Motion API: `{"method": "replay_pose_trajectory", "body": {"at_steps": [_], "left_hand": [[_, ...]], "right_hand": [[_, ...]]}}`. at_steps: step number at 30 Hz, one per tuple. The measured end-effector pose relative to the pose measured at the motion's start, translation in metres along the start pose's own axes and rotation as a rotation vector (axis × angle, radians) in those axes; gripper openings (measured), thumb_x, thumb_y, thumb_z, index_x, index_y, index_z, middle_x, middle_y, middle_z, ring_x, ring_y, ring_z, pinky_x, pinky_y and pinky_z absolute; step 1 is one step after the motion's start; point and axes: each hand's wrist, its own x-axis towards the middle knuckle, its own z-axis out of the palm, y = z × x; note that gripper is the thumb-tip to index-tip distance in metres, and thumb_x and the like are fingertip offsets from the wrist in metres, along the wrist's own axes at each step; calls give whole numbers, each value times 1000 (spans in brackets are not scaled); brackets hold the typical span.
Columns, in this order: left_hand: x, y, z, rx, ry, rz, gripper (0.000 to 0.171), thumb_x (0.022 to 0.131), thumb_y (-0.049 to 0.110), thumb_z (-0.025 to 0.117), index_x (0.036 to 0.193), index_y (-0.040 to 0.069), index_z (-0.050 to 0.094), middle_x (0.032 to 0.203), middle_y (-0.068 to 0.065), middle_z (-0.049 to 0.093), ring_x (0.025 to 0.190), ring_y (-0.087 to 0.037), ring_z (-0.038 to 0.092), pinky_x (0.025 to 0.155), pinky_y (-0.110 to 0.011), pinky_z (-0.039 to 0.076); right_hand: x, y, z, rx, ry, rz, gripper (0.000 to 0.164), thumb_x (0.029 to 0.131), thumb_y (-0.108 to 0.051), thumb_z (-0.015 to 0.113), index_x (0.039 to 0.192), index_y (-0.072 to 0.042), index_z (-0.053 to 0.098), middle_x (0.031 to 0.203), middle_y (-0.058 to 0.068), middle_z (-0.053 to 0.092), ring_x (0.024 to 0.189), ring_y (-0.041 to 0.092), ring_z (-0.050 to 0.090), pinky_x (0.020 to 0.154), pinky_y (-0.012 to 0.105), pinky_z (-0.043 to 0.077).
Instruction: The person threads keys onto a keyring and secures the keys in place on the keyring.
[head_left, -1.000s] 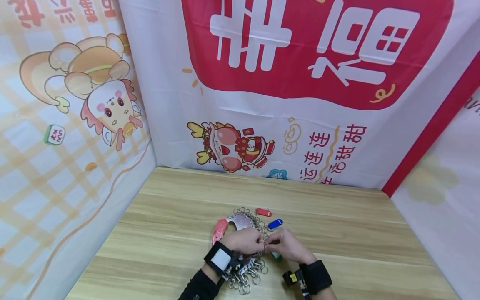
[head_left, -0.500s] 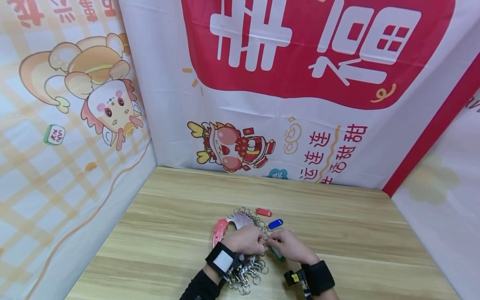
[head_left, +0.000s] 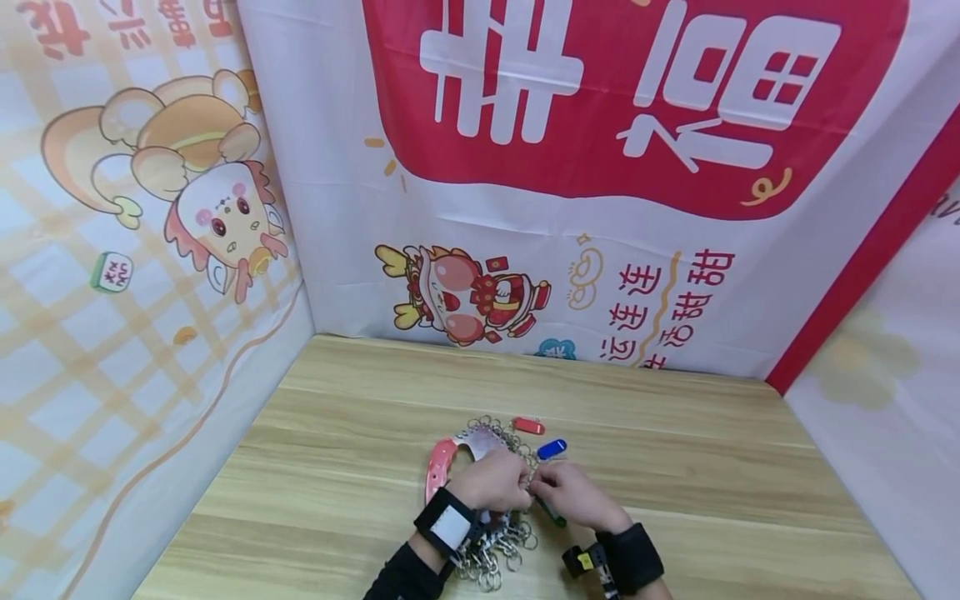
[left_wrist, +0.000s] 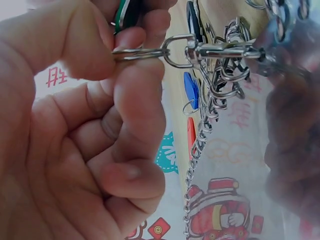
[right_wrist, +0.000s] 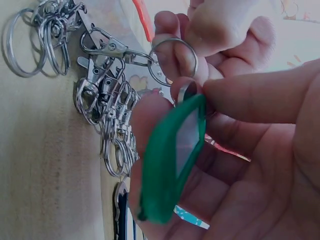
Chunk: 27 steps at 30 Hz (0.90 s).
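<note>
Near the table's front, my left hand [head_left: 491, 483] pinches a metal key ring [left_wrist: 140, 54] between thumb and finger. That ring hangs from a silver swivel clasp [left_wrist: 220, 51]. My right hand [head_left: 573, 492] sits close beside it, with thumb and finger pinching the small metal ring [right_wrist: 187, 92] of a green key tag [right_wrist: 172, 160]. Fingers hide whether the two rings are linked. Beneath and around the left hand lie several more clasps with key rings [head_left: 487, 554]. A pink curved handle-like piece [head_left: 438, 467] shows left of the hand, joined to clear plastic.
A red key tag [head_left: 528, 426] and a blue key tag [head_left: 552, 449] lie on the wooden table [head_left: 360, 417] beyond the hands. Printed cloth walls [head_left: 337, 250] enclose the table at the back and both sides.
The green key tag now hangs more visibly below the right hand than one second ago. Both hands stay close together and have shifted only slightly.
</note>
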Motion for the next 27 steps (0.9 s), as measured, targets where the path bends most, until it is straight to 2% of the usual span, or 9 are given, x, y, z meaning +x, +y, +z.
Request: {"method": "replay_pose_trajectory", "body": {"at_steps": [6,15,19,22,27], "left_hand": [[-1,1,1,-5,20,-14,28,71,10,64,56,19,43,50,10,38,41,-4,42,41,-20,33],[-1,1,2,45,57,11,30,69,10,65,54,19,41,49,11,34,41,-3,38,41,-19,30],[-1,0,3,29,64,9,32,71,10,66,55,19,40,50,11,34,41,-3,37,42,-19,30],[-1,-1,3,25,79,30,31,71,9,65,55,18,39,50,11,32,42,-3,36,43,-19,29],[-2,-1,2,28,88,47,30,70,10,65,56,18,40,50,11,33,43,-3,37,44,-19,29]], "right_hand": [[3,-1,5,37,5,31,27,97,-20,52,74,-7,57,63,-6,44,50,7,40,47,22,33],[4,0,8,28,41,55,29,97,-24,52,73,-9,58,64,-5,47,52,8,43,48,23,34],[4,1,9,103,30,86,31,98,-24,50,73,-8,59,64,0,56,52,10,46,48,24,35],[5,1,10,171,18,107,31,98,-21,49,74,-6,60,64,4,58,51,12,47,47,24,36],[6,2,11,127,20,72,28,97,-18,50,73,-4,57,67,-3,48,56,10,42,50,24,33]]}}
